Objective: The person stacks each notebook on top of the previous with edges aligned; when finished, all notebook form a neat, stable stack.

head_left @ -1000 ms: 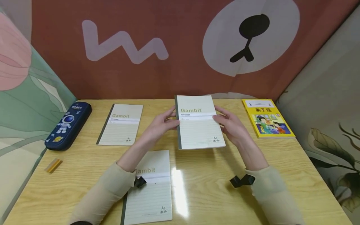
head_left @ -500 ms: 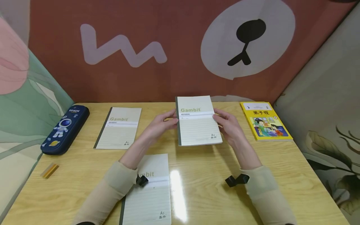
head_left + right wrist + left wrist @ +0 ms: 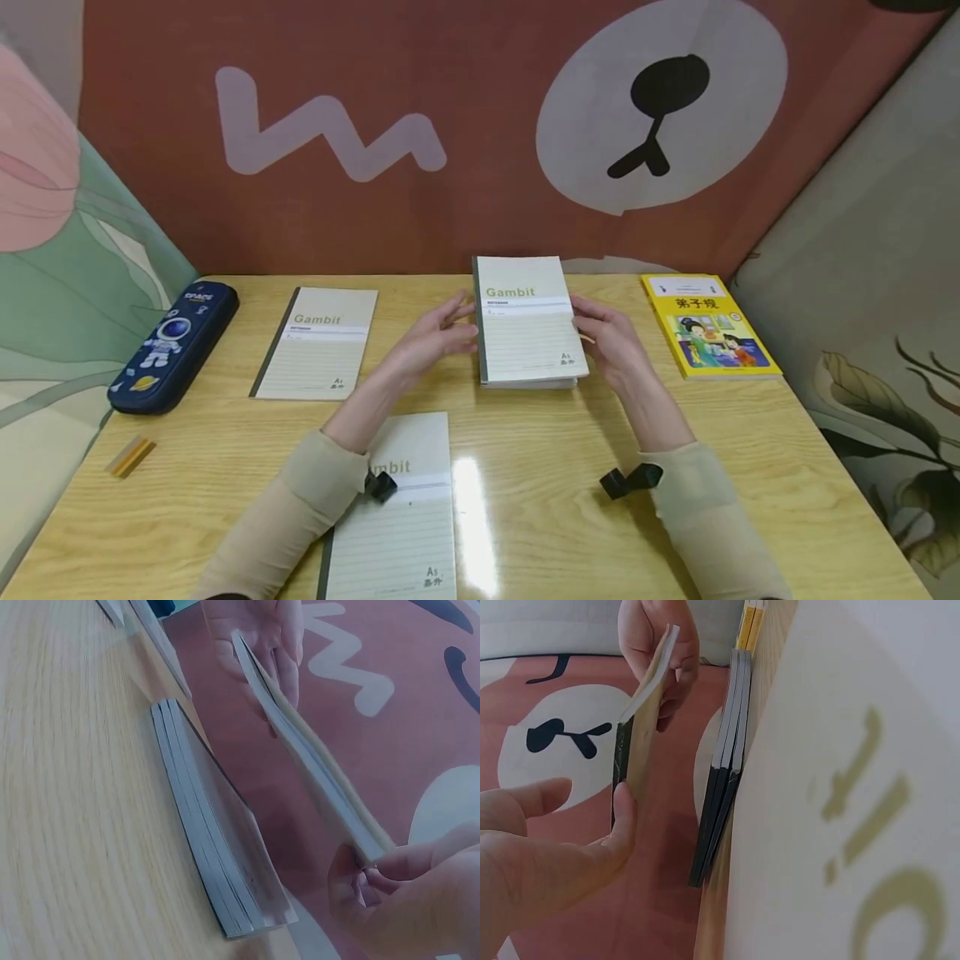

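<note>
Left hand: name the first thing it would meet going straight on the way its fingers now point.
Most likely the dark spine of the raised notebook: it lies right ahead of the left hand, so close that I cannot tell whether they already touch.

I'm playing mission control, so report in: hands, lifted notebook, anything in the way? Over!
Left hand touching notebook at its dark edge; right hand pinching the opposite edge. Notebook aloft above the notebook stack. Gap between them looks clear.

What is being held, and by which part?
A Gambit notebook: the right hand pinches its right edge; the left hand touches its dark spine.
</note>
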Tool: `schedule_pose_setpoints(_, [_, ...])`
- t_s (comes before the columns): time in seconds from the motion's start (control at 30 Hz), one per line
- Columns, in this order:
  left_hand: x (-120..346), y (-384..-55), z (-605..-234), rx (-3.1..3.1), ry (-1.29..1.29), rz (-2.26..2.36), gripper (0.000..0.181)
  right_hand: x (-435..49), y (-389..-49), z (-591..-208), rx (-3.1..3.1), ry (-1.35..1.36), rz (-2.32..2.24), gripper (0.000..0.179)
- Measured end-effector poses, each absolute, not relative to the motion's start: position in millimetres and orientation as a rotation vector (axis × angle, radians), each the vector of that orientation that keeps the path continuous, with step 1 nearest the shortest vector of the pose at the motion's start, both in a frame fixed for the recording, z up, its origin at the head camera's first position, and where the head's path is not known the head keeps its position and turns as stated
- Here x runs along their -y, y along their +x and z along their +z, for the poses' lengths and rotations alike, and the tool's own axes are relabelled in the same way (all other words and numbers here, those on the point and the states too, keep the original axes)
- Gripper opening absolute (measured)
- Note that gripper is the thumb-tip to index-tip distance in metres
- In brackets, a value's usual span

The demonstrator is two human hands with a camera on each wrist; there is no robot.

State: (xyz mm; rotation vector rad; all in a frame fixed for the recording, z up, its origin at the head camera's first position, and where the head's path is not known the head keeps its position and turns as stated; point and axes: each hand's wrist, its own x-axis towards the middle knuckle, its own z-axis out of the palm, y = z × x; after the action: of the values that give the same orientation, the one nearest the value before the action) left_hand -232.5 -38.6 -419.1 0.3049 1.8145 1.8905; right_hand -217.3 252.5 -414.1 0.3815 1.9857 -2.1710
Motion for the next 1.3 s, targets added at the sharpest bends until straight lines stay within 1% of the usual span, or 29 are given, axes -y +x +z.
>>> schedule_pose_setpoints(0.27, [38.6,-234.2,-421.6,-1.786,0.364,1.882,0.079,-253.1,-219.6,-420.2,-2.001,0.348,-2.163,0.054])
schedule_pose_setpoints(0.43, [38.5,-234.2,-423.2,-1.832,0.356,1.814,0.078,-254.1,-220.5,-427.2,-2.006,0.302,-2.146,0.054])
schedule_pose_setpoints(0.6, [37.6,-235.4,-424.9,-1.849,0.364,1.757,0.077,-255.1,-222.3,-431.8,-2.033,0.340,-2.101,0.055])
schedule_pose_setpoints(0.93, [29.2,-240.7,-434.3,-1.760,0.274,1.752,0.077,-257.1,-222.1,-439.0,-2.097,0.395,-1.996,0.059])
schedule_pose_setpoints(1.3, [25.3,-244.4,-431.3,-1.732,0.220,1.739,0.076,-251.9,-223.4,-440.5,-2.159,0.294,-1.935,0.062])
